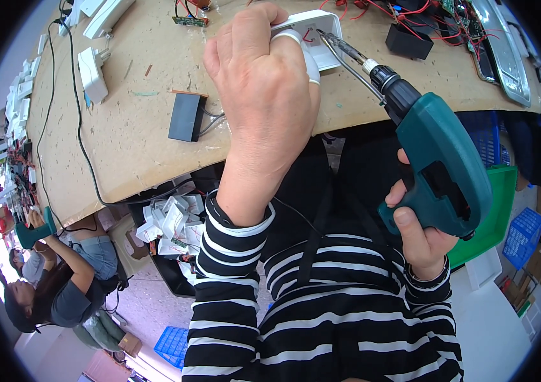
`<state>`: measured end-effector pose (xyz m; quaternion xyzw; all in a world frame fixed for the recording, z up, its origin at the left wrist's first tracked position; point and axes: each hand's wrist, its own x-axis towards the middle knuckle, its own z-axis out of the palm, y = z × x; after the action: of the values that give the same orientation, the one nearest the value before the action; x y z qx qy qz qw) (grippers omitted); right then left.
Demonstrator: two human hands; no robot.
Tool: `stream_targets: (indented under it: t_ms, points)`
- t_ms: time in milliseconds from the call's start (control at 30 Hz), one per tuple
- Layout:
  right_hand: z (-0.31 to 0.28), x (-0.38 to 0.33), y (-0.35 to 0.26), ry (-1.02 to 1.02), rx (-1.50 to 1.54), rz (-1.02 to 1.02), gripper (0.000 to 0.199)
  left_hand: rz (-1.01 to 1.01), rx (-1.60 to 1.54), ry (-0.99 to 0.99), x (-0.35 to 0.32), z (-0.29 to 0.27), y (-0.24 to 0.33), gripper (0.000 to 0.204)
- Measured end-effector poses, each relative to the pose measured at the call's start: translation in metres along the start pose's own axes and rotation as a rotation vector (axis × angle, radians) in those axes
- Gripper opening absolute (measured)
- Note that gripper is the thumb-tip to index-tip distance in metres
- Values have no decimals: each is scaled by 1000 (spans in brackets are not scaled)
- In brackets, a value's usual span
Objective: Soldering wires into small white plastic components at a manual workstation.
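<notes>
At the edge of a worn wooden desk, the left hand is pinning a white plastic housing steady while the right hand, wrapped around the grip, is angling a teal power screwdriver into it.

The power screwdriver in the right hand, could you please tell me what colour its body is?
The power screwdriver is teal green with a black front, seen best in the head view.

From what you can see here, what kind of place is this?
Probably a small electronics assembly workshop. The right hand holds a green electric screwdriver over a white plastic casing steadied by the left hand; circuit boards with red wires lie on the worn workbench.
</notes>
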<state>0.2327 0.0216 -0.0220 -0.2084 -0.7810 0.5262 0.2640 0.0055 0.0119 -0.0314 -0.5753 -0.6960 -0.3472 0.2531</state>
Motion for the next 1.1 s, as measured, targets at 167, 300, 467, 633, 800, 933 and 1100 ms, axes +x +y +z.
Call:
stream_targets:
  t_ms: [167, 300, 467, 633, 800, 933, 1100]
  points:
    - [1, 0, 1, 10, 34, 7, 60, 1, 1, 2, -1, 0, 0, 8]
    - [5, 0, 2, 70, 97, 8, 60, -11, 23, -5, 0, -1, 2, 8]
    - [8, 0, -1, 132, 140, 45, 59, -2, 28, -9, 0, -2, 1, 8]
    - [11, 1, -2, 196, 191, 75, 54, 7, 4, 7, 0, 1, -1, 8]
    - [11, 0, -3, 200, 205, 117, 54, 13, 4, 9, 0, -1, 0, 8]
    - [7, -2, -3, 188, 215, 103, 60, 11, 7, 7, 0, 0, 0, 8]
    - [1, -19, -5, 219, 208, 66, 65, 215, -409, 596, 11, 27, -11, 8]
